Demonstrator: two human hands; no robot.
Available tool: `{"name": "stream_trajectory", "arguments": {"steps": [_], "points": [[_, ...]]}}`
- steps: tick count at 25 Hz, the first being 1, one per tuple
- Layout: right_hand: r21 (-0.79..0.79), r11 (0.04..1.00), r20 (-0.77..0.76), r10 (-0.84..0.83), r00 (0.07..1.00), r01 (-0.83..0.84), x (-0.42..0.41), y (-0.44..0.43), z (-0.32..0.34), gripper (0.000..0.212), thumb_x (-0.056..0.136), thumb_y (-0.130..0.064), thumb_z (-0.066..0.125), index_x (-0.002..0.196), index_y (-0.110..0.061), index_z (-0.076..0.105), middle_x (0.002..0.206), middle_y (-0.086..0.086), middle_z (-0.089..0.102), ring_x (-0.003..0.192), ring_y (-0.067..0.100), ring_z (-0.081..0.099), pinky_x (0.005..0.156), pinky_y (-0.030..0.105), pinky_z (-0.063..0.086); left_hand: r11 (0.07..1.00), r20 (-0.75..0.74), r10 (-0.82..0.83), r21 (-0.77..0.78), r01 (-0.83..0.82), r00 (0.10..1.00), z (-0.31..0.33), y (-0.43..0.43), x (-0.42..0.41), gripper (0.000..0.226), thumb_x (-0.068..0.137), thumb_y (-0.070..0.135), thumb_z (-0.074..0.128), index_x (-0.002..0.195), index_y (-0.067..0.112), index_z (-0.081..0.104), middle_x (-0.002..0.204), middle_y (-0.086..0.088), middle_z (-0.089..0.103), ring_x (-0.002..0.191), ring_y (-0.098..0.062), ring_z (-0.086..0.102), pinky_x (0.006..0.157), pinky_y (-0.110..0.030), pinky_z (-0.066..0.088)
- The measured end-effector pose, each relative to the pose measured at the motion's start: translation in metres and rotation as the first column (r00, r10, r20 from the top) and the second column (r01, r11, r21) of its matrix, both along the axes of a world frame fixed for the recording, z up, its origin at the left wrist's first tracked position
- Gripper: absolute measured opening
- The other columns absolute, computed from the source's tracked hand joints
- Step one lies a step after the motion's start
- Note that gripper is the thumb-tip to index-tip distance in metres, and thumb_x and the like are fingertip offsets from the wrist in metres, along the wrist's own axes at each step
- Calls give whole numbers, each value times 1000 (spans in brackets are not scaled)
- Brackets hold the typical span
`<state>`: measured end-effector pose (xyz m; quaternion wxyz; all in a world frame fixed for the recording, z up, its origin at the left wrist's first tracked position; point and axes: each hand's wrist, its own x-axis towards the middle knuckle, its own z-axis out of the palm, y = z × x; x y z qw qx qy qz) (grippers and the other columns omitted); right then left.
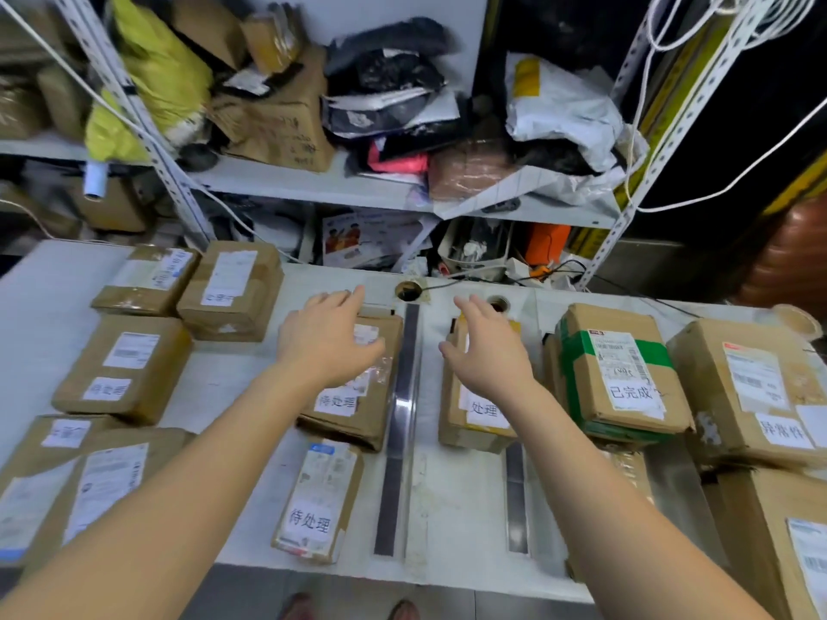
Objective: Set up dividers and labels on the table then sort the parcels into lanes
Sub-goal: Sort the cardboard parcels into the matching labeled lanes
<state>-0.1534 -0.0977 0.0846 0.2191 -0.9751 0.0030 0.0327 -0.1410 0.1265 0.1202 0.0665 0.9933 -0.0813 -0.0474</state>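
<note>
Cardboard parcels with white handwritten labels lie in lanes on the white table (447,521). Two dark divider strips run front to back: one (400,431) in the middle, another (517,498) to its right. My left hand (329,335) hovers open over a brown parcel (376,409) just left of the middle strip. My right hand (485,346) hovers open over another labelled parcel (465,422) just right of that strip. Neither hand grips anything. A small flat parcel (320,498) lies near the front edge.
Several parcels fill the left side (125,364) and the right side, among them a green-taped box (620,373) and a large box (752,391). Two round cable holes (408,290) sit at the table's back. Cluttered shelves (335,181) with bags and boxes stand behind.
</note>
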Motion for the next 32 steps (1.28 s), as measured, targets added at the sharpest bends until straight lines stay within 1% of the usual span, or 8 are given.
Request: {"name": "stream_trajectory", "arguments": {"steps": [6, 10, 15, 17, 19, 23, 28, 32], "points": [[-48, 994, 81, 103, 991, -100, 18, 87, 37, 74, 91, -34, 70, 156, -19, 37, 162, 3, 38, 148, 26, 35, 118, 42, 34, 996, 50, 72, 39, -74, 996, 14, 95, -6, 84, 94, 63, 49, 162, 28, 16, 160, 4, 38, 144, -22, 37, 100, -40, 48], [-82, 985, 76, 158, 985, -152, 18, 168, 44, 76, 90, -38, 71, 156, -19, 37, 164, 4, 34, 148, 28, 34, 119, 46, 34, 994, 75, 105, 28, -107, 992, 10, 187, -18, 82, 93, 58, 53, 162, 30, 17, 158, 4, 40, 142, -23, 38, 100, -41, 48], [-192, 968, 69, 180, 981, -164, 10, 281, 46, 71, 94, -42, 65, 156, -23, 35, 166, 2, 29, 148, 28, 35, 112, 46, 42, 991, 91, 109, 62, -115, 990, 2, 309, -26, 78, 95, 55, 52, 161, 29, 20, 157, 3, 42, 143, -23, 38, 97, -40, 46], [-284, 942, 48, 198, 979, -177, 4, 328, 44, 67, 96, -41, 62, 155, -24, 34, 164, 1, 31, 144, 29, 38, 106, 46, 44, 991, 107, 111, 64, -118, 988, -2, 357, -21, 74, 97, 55, 48, 160, 30, 21, 155, 3, 44, 140, -23, 42, 94, -40, 47], [-307, 935, 37, 200, 979, -179, 0, 370, 41, 64, 97, -39, 61, 154, -24, 35, 161, 0, 34, 140, 30, 41, 103, 46, 45, 993, 107, 100, 58, -107, 989, -9, 398, -14, 72, 97, 55, 47, 160, 29, 21, 152, 1, 47, 137, -24, 45, 92, -40, 47], [-279, 939, -18, 201, 979, -198, 3, 421, 22, 64, 94, -36, 62, 152, -24, 38, 160, -2, 39, 136, 28, 45, 102, 45, 47, 994, 50, 96, 41, -98, 994, -24, 451, 1, 75, 97, 53, 50, 160, 26, 19, 147, -2, 51, 132, -26, 49, 93, -40, 48], [-222, 950, -124, 196, 973, -220, 23, 451, -17, 66, 96, -38, 61, 155, -25, 35, 160, -4, 40, 140, 25, 43, 96, 40, 49, 991, -77, 118, 73, -113, 990, -61, 491, 20, 71, 98, 52, 48, 159, 26, 22, 147, -4, 51, 127, -29, 53, 85, -41, 51], [-39, 982, -234, 172, 957, -186, 45, 466, -65, 68, 94, -39, 63, 155, -27, 36, 158, -3, 44, 142, 24, 43, 103, 42, 49, 974, -240, 211, -33, -225, 947, -96, 499, 32, 75, 99, 52, 51, 161, 25, 19, 157, -7, 41, 138, -30, 45, 98, -45, 49]]}}
